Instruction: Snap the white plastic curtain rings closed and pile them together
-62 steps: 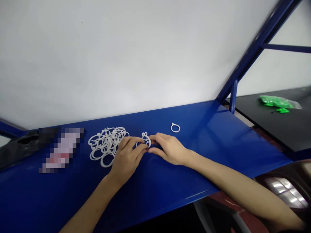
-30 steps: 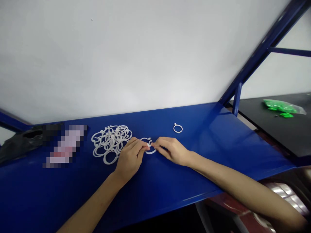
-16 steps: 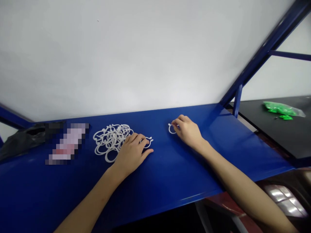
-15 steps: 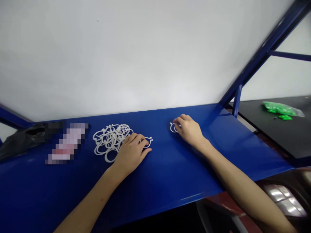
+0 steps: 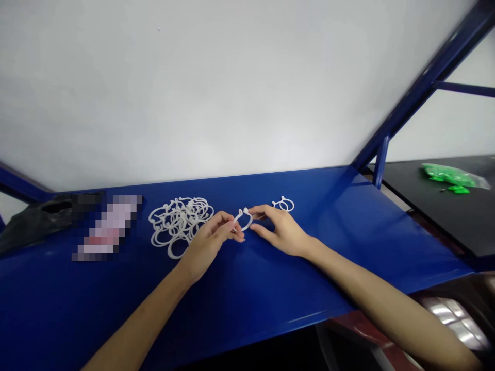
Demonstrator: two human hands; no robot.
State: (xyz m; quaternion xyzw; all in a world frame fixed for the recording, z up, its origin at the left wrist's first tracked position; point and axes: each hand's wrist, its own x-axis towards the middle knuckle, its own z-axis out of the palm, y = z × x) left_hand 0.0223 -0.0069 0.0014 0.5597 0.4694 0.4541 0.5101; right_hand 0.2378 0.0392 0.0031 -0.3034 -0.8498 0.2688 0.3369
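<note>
White ring (image 5: 249, 224) over desk (image 5: 270, 288), right of ring pile (image 5: 181, 222). Left grip (image 5: 209, 241) clamped on it; right grip (image 5: 286, 229) at right side, clamping unclear. Step likely aligning ends; next calls for steady two-handed hold.

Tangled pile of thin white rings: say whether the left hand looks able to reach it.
Probably yes: the left hand sits close beside the pile, nothing visible between them, though it is holding a single white ring.
</note>
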